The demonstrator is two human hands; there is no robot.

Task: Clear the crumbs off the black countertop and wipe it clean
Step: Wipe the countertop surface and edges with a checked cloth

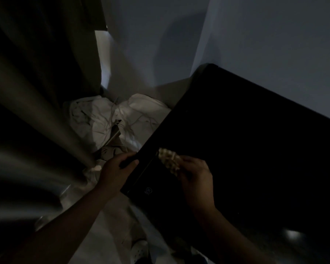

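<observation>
- One black worktop fills the right side, and its surface is too dark to make out any crumbs.
- Two hands are at its left edge.
- The left hand grasps that edge, thumb lying on top and the other fingers wrapped under, out of sight.
- The right hand is above the worktop just inside the same edge, fingers clenched around one cloth.
- The cloth is pale, crumpled and waffle-textured. It sticks out past the fingertips, close to the left thumb but apart from it.
- Two white bundles lie on the floor beyond the left hand, between the worktop and one curtain.
- One pale shoe shows at the bottom.
</observation>
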